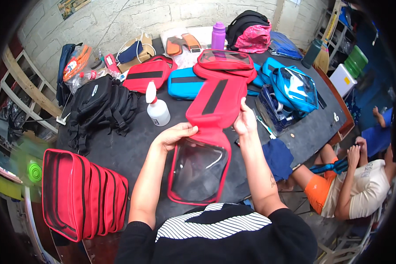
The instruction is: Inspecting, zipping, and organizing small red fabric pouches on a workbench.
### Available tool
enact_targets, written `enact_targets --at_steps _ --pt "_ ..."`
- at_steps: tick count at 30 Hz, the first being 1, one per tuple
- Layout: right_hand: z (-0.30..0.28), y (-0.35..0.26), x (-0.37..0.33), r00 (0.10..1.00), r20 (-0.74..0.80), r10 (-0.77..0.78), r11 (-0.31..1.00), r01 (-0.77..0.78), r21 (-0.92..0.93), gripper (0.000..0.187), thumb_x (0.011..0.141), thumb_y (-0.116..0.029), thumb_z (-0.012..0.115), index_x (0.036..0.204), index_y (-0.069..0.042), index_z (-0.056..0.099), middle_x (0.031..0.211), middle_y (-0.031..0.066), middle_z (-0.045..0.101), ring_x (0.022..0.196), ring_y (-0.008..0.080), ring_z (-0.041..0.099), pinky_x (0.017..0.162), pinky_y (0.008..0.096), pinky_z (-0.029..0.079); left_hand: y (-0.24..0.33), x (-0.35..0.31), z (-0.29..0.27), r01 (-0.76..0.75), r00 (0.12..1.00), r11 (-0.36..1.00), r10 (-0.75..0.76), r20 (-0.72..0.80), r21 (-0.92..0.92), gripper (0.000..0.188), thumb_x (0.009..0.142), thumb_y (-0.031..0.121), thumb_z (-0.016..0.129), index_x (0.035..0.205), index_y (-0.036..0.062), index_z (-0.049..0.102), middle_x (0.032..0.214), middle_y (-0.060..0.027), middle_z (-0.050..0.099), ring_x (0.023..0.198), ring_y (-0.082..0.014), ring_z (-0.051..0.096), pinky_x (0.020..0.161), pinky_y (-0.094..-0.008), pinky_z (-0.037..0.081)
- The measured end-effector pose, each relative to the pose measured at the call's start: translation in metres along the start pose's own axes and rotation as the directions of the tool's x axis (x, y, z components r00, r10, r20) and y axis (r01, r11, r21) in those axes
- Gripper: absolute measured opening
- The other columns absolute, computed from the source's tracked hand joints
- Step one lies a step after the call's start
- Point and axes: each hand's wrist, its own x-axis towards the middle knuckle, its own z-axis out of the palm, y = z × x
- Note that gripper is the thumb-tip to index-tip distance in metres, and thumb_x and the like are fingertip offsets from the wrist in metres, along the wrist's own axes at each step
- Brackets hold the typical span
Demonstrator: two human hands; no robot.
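Note:
Between my two hands hangs a red zip pouch (233, 100), folded out with a black strip on its upper part and a clear window flap (198, 169) below, over the table's near side. My left hand (175, 134) pinches its left side at the narrow red fold, thumb on top. On the right edge of the upper part, my right hand (245, 119) grips with the thumb up and the fingers mostly hidden behind. Just beyond lie another red pouch with a clear top (224, 61) and a blue pouch with a black strip (182, 83).
Red clear-fronted pouches (94, 198) stand in a row at lower left. A white spray bottle (158, 113) stands near a black backpack (101, 103). A blue pouch (297, 90) and a dark blue cloth (277, 156) are on the right. A seated person (361, 193) is beyond the table's right edge.

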Motion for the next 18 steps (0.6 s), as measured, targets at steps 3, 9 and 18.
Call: enact_targets --at_steps 3,9,18 --pt "-0.003 -0.007 -0.008 0.878 0.433 0.203 0.968 -0.115 -0.221 0.056 0.1 -0.05 0.04 0.128 -0.002 0.051 0.122 0.0173 0.06 0.11 0.0285 0.06 0.095 0.0412 0.049 0.01 0.003 0.011 -0.237 0.952 0.969 0.218 -0.213 -0.066 0.045 0.09 0.025 0.069 0.126 0.0033 0.052 0.106 -0.0064 0.067 0.093 -0.0142 0.067 0.073 -0.0268 0.055" --pt "-0.001 -0.015 -0.025 0.911 0.314 0.267 0.707 0.037 -0.706 0.041 0.098 -0.04 0.054 0.105 -0.001 0.063 0.082 0.0053 0.066 0.07 0.0141 0.063 0.066 0.0279 0.05 0.027 0.002 0.033 -0.442 0.811 0.891 0.448 -0.376 0.106 0.031 0.086 0.019 0.074 0.106 -0.0011 0.062 0.093 -0.0034 0.067 0.079 -0.0059 0.061 0.07 -0.0218 0.048" --pt "0.02 -0.022 -0.03 0.914 0.405 0.021 0.725 0.265 -0.636 0.02 0.095 -0.022 0.062 0.095 -0.002 0.065 0.083 -0.0008 0.063 0.071 0.0058 0.055 0.065 0.0215 0.046 0.036 -0.007 0.056 -0.508 0.652 0.779 0.627 -0.427 0.367 0.025 0.093 0.026 0.067 0.089 0.0012 0.066 0.083 0.0003 0.066 0.071 -0.0026 0.055 0.064 -0.0207 0.044"
